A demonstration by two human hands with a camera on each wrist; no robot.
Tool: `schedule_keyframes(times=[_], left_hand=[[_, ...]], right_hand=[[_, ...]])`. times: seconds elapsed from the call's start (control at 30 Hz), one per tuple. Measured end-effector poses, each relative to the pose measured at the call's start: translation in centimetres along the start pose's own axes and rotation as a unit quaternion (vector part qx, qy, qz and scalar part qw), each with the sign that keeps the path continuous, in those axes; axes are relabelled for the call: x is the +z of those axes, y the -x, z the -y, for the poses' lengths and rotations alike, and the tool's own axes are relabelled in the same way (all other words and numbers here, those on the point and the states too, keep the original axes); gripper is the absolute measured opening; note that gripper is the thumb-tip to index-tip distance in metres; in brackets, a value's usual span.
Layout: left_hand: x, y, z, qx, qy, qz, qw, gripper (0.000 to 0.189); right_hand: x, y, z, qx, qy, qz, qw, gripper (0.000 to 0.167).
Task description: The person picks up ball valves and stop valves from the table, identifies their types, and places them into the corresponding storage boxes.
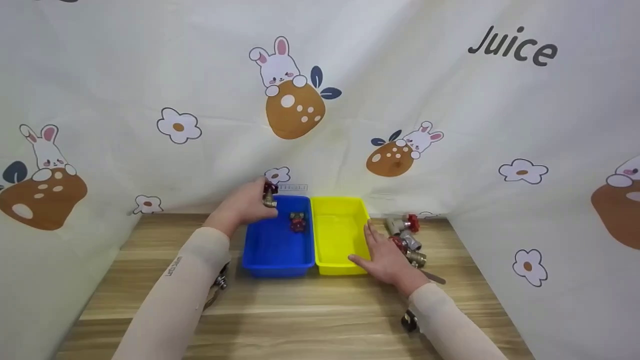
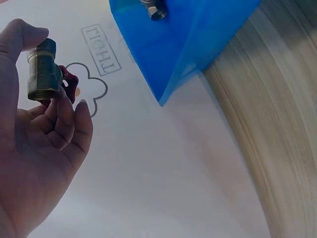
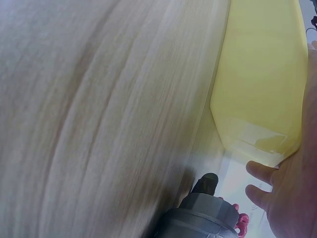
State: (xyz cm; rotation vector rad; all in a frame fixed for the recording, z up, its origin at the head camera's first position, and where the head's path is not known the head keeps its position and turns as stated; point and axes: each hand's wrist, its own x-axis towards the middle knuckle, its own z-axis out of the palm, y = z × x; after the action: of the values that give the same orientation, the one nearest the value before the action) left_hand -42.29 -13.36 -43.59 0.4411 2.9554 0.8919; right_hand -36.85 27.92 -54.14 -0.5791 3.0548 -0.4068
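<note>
My left hand [image 1: 245, 204] pinches a brass valve with a red handwheel [image 1: 270, 196] over the back left corner of the blue bin [image 1: 275, 255]. In the left wrist view the valve's brass body [image 2: 43, 72] sits between thumb and fingers, its red wheel partly hidden behind them. Another red-wheeled valve [image 1: 297, 223] lies inside the blue bin, towards the back right. The yellow bin [image 1: 340, 245] stands against the blue one. At its right rim, my right hand [image 1: 387, 260] rests with fingers extended and thumb spread over the front part.
Right of the yellow bin lie several valves and fittings, including a grey pipe valve with a red wheel [image 1: 400, 225] and a brass fitting [image 1: 416, 258]. Small metal parts [image 1: 220, 281] show beside the left sleeve. A black-ended part [image 1: 409, 321] lies by the right sleeve. A printed cloth hangs behind.
</note>
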Motion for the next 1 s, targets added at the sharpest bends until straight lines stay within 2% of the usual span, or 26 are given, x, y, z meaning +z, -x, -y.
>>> schedule_keyframes(times=[0.33, 0.53, 0.77, 1.0], left_hand=[[0.9, -1.0, -1.3, -0.017, 0.039, -0.018, 0.9989, 0.102], [1.4, -1.7, -1.6, -0.015, 0.035, -0.027, 0.9989, 0.101], [1.8, -2.3, -1.7, -0.034, 0.032, -0.021, 0.9987, 0.101], [2.0, -2.9, -1.8, -0.043, 0.004, -0.024, 0.9988, 0.1]], right_hand=[[0.1, -0.2, 0.0, 0.011, -0.001, 0.003, 0.9999, 0.104], [0.2, -0.2, -0.1, 0.008, 0.002, 0.001, 1.0, 0.106], [0.3, -0.1, -0.1, 0.008, 0.001, 0.004, 1.0, 0.108], [0.1, 0.0, -0.1, 0.006, 0.001, 0.0, 1.0, 0.109]])
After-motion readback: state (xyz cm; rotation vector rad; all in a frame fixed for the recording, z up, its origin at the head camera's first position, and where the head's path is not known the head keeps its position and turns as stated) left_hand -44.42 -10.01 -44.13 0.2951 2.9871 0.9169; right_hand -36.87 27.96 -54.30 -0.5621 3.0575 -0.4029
